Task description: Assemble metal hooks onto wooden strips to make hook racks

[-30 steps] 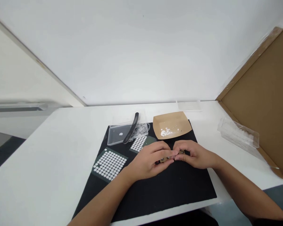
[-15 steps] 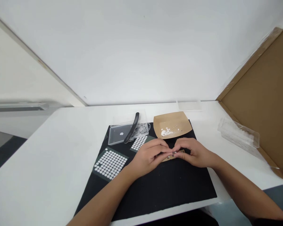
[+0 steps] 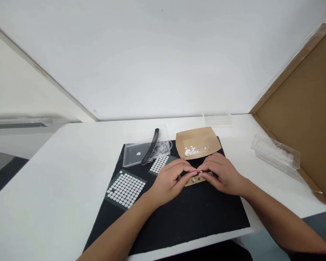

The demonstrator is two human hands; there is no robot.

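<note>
My left hand [image 3: 171, 180] and my right hand [image 3: 222, 173] meet fingertip to fingertip over the black mat [image 3: 191, 221]. Both are closed in a pinch around a small dark and whitish piece [image 3: 199, 172], too tiny to name. Just below the fingers a narrow brown card [image 3: 190, 183] lies on the mat, bearing a few small dark and whitish bits; my right fingers cover part of it. To the left of my left hand rest two dark green sheets of white round dots, a larger sheet [image 3: 126, 189] and a smaller sheet [image 3: 159, 164].
A brown paper tray [image 3: 213, 139] holding white dots stands behind my hands. Left of it, a black curved stick [image 3: 150, 146] lies across a clear plastic case [image 3: 129, 158] of small clear pieces. Another clear box [image 3: 277, 154] is at right, beside a cardboard wall [image 3: 301, 101].
My fingertips have shifted slightly up and left, with the small piece pinched between them. More of the brown card below now shows. The whole view has tilted a little.
</note>
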